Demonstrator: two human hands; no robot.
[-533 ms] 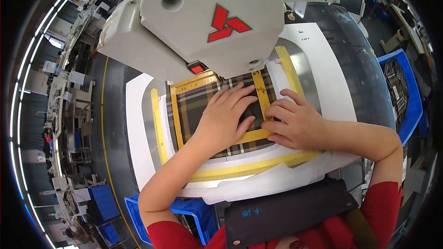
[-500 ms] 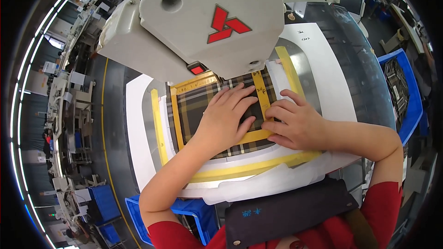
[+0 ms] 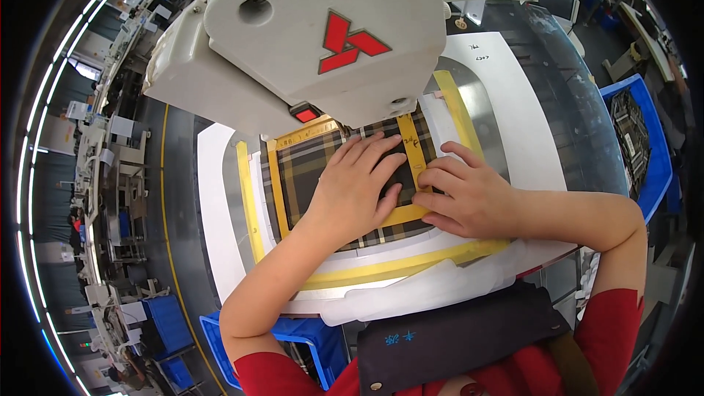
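Note:
Brown-and-black plaid fabric point(image 3: 299, 183) lies under a large machine head, with a flat yellow rectangular frame point(image 3: 414, 143) on top of it. My left hand point(image 3: 350, 187) rests flat on the fabric inside the frame, fingers stretched toward the machine and thumb apart. At the frame's near right corner, my right hand point(image 3: 473, 198) touches the yellow edge with spread, slightly bent fingertips; the index finger is lifted away. Neither hand is wrapped round anything. Part of the fabric is hidden beneath my left hand and the machine head.
The grey-white machine head point(image 3: 286, 51) overhangs the far side of the frame. White sheeting edged with yellow tape point(image 3: 381, 271) surrounds the fabric. Blue bins stand at the right point(image 3: 656, 176) and below the table's near left edge point(image 3: 319, 341). A dark apron point(image 3: 455, 337) is close in front.
The view has shifted slightly, so the machine head sits a little further left in the picture. Both hands keep nearly the same place on the fabric and frame.

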